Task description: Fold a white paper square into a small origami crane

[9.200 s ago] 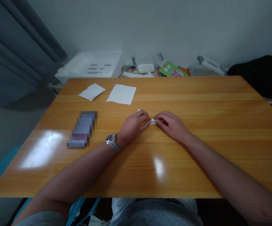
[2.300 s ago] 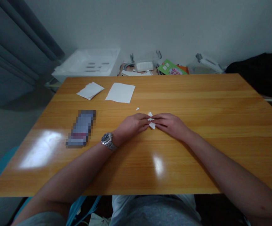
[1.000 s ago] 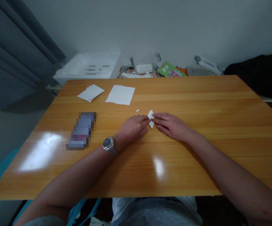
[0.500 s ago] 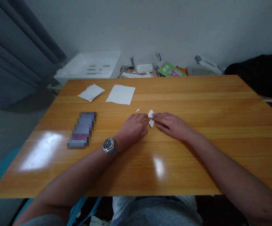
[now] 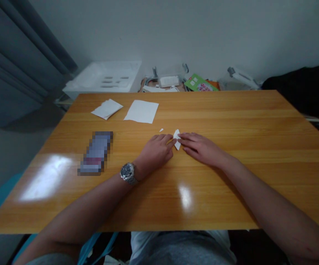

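A small folded white paper point(image 5: 177, 142) lies on the wooden table point(image 5: 231, 121), pointed at its near end. My left hand point(image 5: 158, 151), with a metal watch on the wrist, rests at its left side, and a fingertip touches the paper. From the right, my right hand point(image 5: 200, 147) lies low with its fingers stretched out, the fingertips on the paper's right edge. Neither hand is wrapped round it. A tiny white scrap point(image 5: 161, 130) sits just beyond my left hand.
A square white sheet point(image 5: 142, 111) and a folded paper point(image 5: 107, 109) lie at the back left. A blurred-out phone point(image 5: 97, 152) is left of my left hand. Behind the table are a white foam tray point(image 5: 115, 75), a green booklet point(image 5: 199, 82) and a black cloth point(image 5: 300, 86).
The fingers of my right hand have shifted slightly at the paper's edge. Otherwise the hands and paper look nearly the same, with a very slight shift of the view.
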Demonstrator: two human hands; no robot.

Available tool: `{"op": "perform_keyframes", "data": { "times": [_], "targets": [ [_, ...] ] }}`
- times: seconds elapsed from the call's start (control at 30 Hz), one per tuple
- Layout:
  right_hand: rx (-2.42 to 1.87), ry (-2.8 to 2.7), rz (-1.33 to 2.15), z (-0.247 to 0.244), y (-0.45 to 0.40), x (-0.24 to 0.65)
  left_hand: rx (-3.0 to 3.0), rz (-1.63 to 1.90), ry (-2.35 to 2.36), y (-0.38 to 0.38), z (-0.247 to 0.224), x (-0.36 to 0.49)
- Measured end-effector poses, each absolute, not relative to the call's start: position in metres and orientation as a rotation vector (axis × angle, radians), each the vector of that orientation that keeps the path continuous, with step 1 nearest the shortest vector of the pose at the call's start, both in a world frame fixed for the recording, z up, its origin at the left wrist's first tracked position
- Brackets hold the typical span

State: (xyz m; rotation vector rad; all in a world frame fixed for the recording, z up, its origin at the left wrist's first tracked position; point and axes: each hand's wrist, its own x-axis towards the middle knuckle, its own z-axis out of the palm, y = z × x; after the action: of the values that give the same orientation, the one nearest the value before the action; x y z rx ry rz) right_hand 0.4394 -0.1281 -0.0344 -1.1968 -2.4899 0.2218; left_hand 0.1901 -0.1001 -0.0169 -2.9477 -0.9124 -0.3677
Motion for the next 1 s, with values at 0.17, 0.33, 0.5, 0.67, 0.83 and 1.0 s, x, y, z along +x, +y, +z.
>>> {"op": "perform_keyframes", "data": {
  "times": [0.17, 0.33, 0.5, 0.67, 0.83, 1.0],
  "targets": [
    [-1.203, -2.501, 0.207, -0.0353, -0.128, 0.4414, -2.958, -0.402, -0.911, -0.0979, -0.0195, 0.1887],
    [-1.177, -2.509, 0.216, -0.036, -0.1269, 0.4425, -2.949, -0.432, -0.877, -0.0961, -0.0213, 0.1873],
    [-1.183, -2.495, 0.192, -0.0372, -0.127, 0.442, -2.956, -0.481, -0.813, -0.0983, -0.0193, 0.1874],
    [-1.159, -2.462, 0.193, -0.0388, -0.1267, 0.442, -2.957, -0.489, -0.844, -0.0974, -0.021, 0.1874],
    [-1.166, -2.357, 0.189, -0.0374, -0.1257, 0.4423, -2.989, -0.519, -0.872, -0.0935, -0.0246, 0.1862],
    [-1.186, -2.323, 0.167, -0.0397, -0.1244, 0.4439, -3.03, -0.561, -0.836, -0.0901, -0.0267, 0.186]
  ]
}}
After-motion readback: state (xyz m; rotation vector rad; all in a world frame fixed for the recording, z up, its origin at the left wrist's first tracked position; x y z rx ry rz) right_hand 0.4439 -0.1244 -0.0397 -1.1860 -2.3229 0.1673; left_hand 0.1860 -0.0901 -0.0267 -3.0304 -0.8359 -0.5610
